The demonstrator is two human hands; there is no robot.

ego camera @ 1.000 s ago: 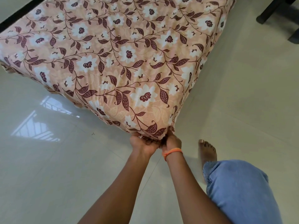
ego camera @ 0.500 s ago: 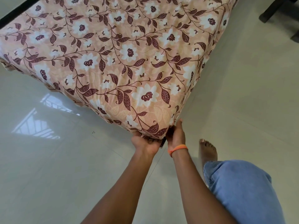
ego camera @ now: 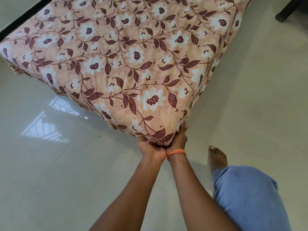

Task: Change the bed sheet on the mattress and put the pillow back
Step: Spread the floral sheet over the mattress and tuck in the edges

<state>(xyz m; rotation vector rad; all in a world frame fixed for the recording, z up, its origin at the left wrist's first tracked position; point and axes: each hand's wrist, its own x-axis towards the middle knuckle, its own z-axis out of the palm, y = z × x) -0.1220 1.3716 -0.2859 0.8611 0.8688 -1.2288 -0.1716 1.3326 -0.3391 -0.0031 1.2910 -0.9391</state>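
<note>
Both hands are at the near corner of the mattress, down low where the cloth wraps under. The left hand [ego camera: 150, 150] has its fingers curled up under the corner and is holding a bunch of the bed sheet [ego camera: 133, 67] there. The right hand [ego camera: 178, 139] lies flat against the side of the corner, with its fingertips [ego camera: 184, 128] reaching up the edge; its thumb is hidden, so how much cloth it holds is hard to tell. A moment ago this hand was lower, bunched close beside the other one, and since then it has slid up the side of the corner. That looks like smoothing and tucking the sheet tight here. The flowery sheet now covers the whole top of the mattress and looks flat, so this corner seems nearly done. The pillow is nowhere in view, so putting it back is probably still to come. An orange band [ego camera: 176, 152] sits on the right wrist, and a bare foot [ego camera: 216, 157] stands on the shiny floor [ego camera: 50, 180] nearby
</note>
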